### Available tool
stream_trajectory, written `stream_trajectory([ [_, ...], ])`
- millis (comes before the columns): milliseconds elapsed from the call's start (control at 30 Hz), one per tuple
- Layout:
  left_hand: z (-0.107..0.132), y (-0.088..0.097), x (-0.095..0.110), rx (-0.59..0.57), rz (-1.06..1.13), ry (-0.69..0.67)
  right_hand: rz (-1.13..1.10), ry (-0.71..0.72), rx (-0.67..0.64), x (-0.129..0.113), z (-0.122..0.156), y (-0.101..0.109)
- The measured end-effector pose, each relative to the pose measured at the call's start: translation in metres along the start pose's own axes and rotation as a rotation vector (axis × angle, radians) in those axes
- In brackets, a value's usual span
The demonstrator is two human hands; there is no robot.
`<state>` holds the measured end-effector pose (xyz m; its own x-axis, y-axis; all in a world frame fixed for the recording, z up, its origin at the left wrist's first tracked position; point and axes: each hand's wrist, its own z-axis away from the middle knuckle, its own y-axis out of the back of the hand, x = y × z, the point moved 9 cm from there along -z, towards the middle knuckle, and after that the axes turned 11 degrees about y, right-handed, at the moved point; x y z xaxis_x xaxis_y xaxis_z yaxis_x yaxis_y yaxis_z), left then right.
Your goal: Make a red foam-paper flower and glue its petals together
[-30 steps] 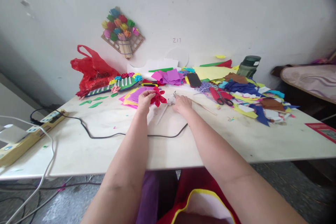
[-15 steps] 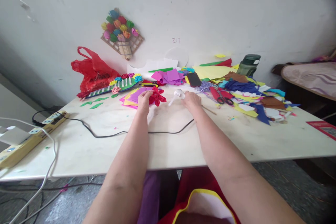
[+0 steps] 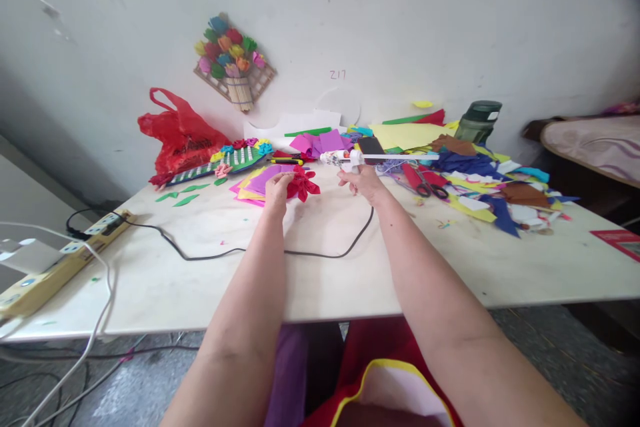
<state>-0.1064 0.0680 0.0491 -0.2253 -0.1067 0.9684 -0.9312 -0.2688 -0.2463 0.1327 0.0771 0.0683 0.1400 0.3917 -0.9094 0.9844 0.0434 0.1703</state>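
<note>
My left hand (image 3: 279,188) is closed in a pinch on a red paper flower (image 3: 303,184), whose petals spread out to the right of my fingertips. In my right hand (image 3: 364,181) is a white hot glue gun (image 3: 345,158), its nozzle end pointing left toward the flower but apart from it. A long white glue stick (image 3: 405,157) juts from its back to the right. The black cord (image 3: 345,253) runs from near my right hand across the table. Under my left hand lies a stack of purple, yellow and pink paper (image 3: 257,185).
A power strip (image 3: 75,263) sits at the left edge. Green paper leaves (image 3: 186,200), a red plastic bag (image 3: 183,133) and small flowers on a green panel (image 3: 245,159) stand beyond. Scissors (image 3: 431,188), paper scraps (image 3: 475,177) and a bottle (image 3: 477,123) are at right.
My right hand has turned and lifted the white glue gun, so it now lies level with its stick to the right. My left hand still holds the red flower in nearly the same place.
</note>
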Motion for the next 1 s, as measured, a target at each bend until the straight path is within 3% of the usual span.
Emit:
stream_trajectory([
  [167,-0.001,-0.001,-0.002,-0.010,-0.008,0.021,-0.111,0.064,-0.137,-0.013,0.005,-0.011],
  [367,-0.003,-0.002,-0.004,-0.006,-0.026,0.071,-0.033,0.075,-0.266,-0.015,0.010,-0.021],
  [1000,0.003,-0.007,-0.002,-0.035,-0.034,0.062,0.155,0.092,-0.266,-0.021,0.010,-0.022],
])
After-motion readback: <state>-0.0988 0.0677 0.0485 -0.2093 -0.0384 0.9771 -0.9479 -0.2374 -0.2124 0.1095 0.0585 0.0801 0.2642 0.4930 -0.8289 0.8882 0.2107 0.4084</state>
